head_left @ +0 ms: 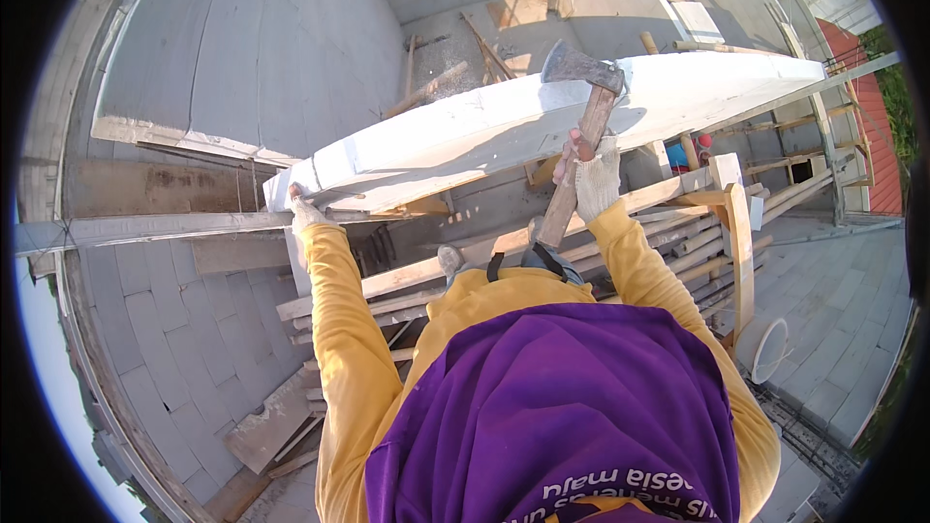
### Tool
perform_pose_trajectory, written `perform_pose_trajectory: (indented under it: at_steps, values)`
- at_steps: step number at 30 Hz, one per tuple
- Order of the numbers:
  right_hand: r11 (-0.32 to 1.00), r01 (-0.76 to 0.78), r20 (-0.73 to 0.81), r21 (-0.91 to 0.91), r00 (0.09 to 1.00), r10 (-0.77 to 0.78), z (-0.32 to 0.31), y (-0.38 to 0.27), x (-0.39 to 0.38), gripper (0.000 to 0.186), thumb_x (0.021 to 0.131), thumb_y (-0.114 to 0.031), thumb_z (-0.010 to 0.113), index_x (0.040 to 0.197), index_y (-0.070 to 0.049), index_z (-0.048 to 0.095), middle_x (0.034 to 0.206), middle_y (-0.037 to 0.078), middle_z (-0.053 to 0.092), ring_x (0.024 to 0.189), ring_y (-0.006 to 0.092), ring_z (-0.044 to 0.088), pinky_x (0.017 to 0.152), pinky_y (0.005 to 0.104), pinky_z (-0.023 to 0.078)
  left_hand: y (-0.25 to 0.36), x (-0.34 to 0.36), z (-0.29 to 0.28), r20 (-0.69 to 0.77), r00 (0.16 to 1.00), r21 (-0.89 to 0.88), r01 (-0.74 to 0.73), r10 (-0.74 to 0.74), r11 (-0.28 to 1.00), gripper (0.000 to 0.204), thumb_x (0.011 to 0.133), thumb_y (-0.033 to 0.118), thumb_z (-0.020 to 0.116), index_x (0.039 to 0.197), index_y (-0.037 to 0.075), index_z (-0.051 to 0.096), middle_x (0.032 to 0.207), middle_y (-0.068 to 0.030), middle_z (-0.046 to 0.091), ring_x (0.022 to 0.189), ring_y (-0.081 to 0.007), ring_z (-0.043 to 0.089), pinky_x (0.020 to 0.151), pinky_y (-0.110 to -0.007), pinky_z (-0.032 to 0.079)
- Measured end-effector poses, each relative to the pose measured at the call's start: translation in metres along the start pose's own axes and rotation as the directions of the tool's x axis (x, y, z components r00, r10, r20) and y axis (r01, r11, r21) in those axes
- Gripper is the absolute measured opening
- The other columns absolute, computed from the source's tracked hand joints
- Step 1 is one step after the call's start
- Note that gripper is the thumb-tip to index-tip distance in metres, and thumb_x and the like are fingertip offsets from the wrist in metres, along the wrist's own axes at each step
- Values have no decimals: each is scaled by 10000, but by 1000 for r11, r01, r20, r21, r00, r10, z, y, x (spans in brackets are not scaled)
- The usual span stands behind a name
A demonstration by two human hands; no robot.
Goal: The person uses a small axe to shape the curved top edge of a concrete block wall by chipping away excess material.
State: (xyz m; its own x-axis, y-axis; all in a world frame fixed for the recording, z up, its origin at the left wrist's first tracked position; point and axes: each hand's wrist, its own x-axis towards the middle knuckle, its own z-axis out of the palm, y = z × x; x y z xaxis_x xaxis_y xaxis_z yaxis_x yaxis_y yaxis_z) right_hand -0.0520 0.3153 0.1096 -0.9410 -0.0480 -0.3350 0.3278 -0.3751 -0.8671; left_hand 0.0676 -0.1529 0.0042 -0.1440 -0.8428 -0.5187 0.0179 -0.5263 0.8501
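My right hand [596,179], in a whitish knit glove with bare fingertips, is wrapped round the wooden handle of an axe [599,111]. The handle's lower end points back toward me. Its worn metal head is up and over a white block wall [465,140] running across in front of me; whether it touches the wall cannot be told. Out to the left, my left hand [307,211], gloved the same way, grips the near edge at the wall's left end with its fingertips on the block. Shadows fall on the wall's near face.
Wooden poles and beams [659,203] form scaffolding beneath me, with an upright timber [741,252] at right. A white bucket [763,349] hangs or stands beside it. Grey block walls [174,329] rise left and right. Loose sticks [426,87] lie on the floor beyond the wall.
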Motion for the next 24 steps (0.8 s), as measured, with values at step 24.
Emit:
perform_pose_trajectory:
  at_steps: [24]
  values:
    - [968, 21, 125, -248, 992, 11, -4, 12, -38, 366, 962, -329, 735, 1015, -46, 508, 720, 46, 560, 514, 157, 606, 454, 290, 501, -2, 10, -1, 34, 999, 14, 10, -10, 1000, 818, 836, 628, 787, 1293, -7, 551, 1278, -139, 615, 1153, -285, 592, 976, -442, 468]
